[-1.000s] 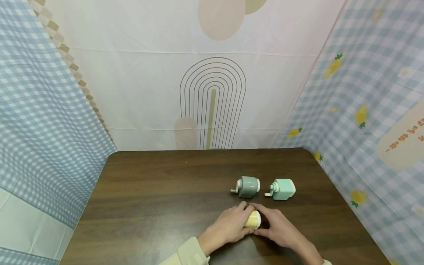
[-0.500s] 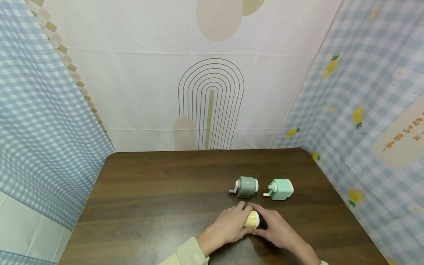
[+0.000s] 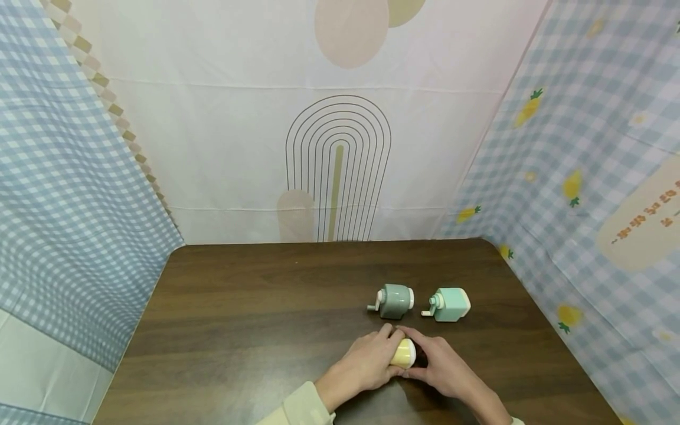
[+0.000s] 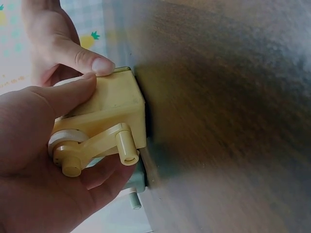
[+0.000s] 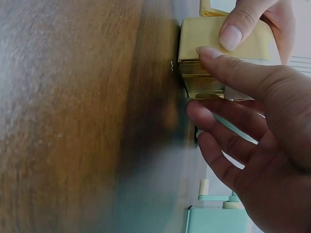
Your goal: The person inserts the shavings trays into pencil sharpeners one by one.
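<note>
A yellow crank pencil sharpener (image 3: 404,354) with a white end stands on the table between the two hands. My left hand (image 3: 366,361) grips its body from the crank side, thumb on one face and fingers around the other. In the left wrist view the yellow crank handle (image 4: 127,145) sticks out below that thumb. My right hand (image 3: 448,367) holds the opposite end between thumb and fingertips. There, in the right wrist view, a see-through yellow drawer (image 5: 203,83) shows at the sharpener's end. The palm-covered side of the body is hidden.
Behind the hands stand a grey-green crank sharpener (image 3: 396,301) and, to its right, a mint-green one (image 3: 453,304). Both cranks point left. The dark wooden table (image 3: 239,319) meets hanging cloths (image 3: 228,153) at the back and sides.
The head view has shifted slightly. Both hands keep the same hold on the yellow pencil sharpener, with no clear movement of it.
</note>
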### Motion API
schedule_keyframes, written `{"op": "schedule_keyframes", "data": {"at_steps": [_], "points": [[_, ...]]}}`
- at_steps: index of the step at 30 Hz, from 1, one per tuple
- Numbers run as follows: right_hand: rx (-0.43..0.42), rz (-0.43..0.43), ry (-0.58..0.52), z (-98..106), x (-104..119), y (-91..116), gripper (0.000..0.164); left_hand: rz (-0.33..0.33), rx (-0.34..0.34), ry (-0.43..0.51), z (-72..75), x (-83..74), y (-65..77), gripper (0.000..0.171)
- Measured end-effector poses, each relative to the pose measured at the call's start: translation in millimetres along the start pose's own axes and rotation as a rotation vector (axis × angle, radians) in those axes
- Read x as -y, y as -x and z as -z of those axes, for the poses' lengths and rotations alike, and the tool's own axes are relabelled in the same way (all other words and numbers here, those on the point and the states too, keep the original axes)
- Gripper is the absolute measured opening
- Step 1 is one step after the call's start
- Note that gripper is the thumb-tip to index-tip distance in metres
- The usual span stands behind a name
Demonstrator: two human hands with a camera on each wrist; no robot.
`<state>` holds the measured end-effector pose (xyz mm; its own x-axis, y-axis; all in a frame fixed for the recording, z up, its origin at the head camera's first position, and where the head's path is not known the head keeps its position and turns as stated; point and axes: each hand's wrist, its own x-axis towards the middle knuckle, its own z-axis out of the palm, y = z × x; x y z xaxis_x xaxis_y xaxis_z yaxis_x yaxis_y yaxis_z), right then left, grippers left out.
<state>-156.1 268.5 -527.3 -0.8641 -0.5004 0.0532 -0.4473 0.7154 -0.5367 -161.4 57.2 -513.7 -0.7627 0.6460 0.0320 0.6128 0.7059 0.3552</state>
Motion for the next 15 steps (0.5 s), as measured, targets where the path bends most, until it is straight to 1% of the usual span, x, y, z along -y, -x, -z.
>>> {"op": "schedule_keyframes", "data": {"at_steps": [7, 12, 15], "points": [[0.011, -0.012, -0.069, -2.4, -1.1, -0.3, 0.08, 0.006, 0.006, 0.013, 0.9, 0.2, 0.9, 0.064], [0.008, 0.008, -0.078, -5.1, -1.4, 0.7, 0.078, 0.006, -0.001, 0.008, -0.1, 0.0, 2.2, 0.064], [0.013, 0.008, -0.061, -5.5, 0.5, -0.5, 0.083, 0.007, -0.012, -0.017, -0.8, 0.5, 2.5, 0.07]]}}
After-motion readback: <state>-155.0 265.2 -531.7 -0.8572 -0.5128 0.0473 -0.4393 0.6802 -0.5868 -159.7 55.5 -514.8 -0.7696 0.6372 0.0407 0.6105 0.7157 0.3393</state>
